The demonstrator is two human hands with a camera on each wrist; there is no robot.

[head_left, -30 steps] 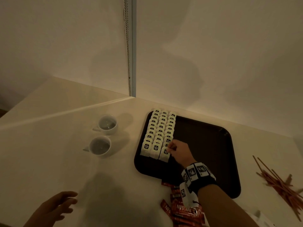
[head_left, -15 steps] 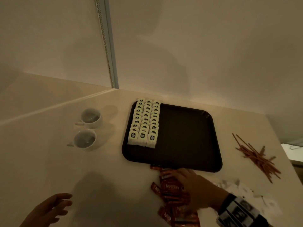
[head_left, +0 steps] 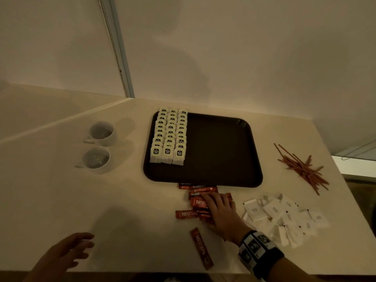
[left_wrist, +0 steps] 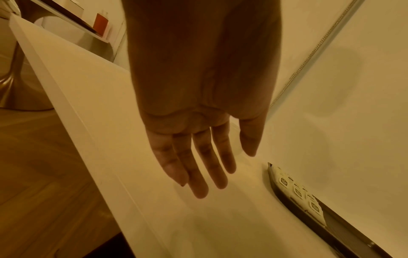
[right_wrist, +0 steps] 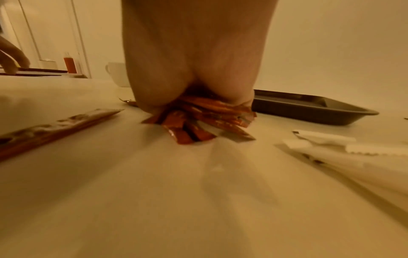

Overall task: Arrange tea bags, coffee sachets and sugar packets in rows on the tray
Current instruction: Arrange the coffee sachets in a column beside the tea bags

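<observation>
While the right hand (head_left: 220, 213) lies flat on the heap of red coffee sachets (head_left: 196, 202) at the near edge of the dark tray (head_left: 223, 151), its fingers spread over the top ones, the pictures do not show whether any sachet is pinched, for the wrist view gives only the heel of the hand pressing the fanned ends. Left hand (head_left: 65, 253): hovering above the near left of the table (head_left: 61, 200), fingers straight and slightly apart, holding nothing. Tea bags (head_left: 168, 137): three overlapping rows on the tray's left part; the rest of the tray is bare. Sugar packets (head_left: 284, 216): loose white pile right of the hand. One stray sachet (head_left: 201, 248) lies apart, nearer the table edge. Risks, as judged: the slick, crossed sachets may slide or scatter under a flat palm; a grab of too many may drop some; the stray one may be knocked off the table; a careless reach over the tray may topple the leaning tea bags.
</observation>
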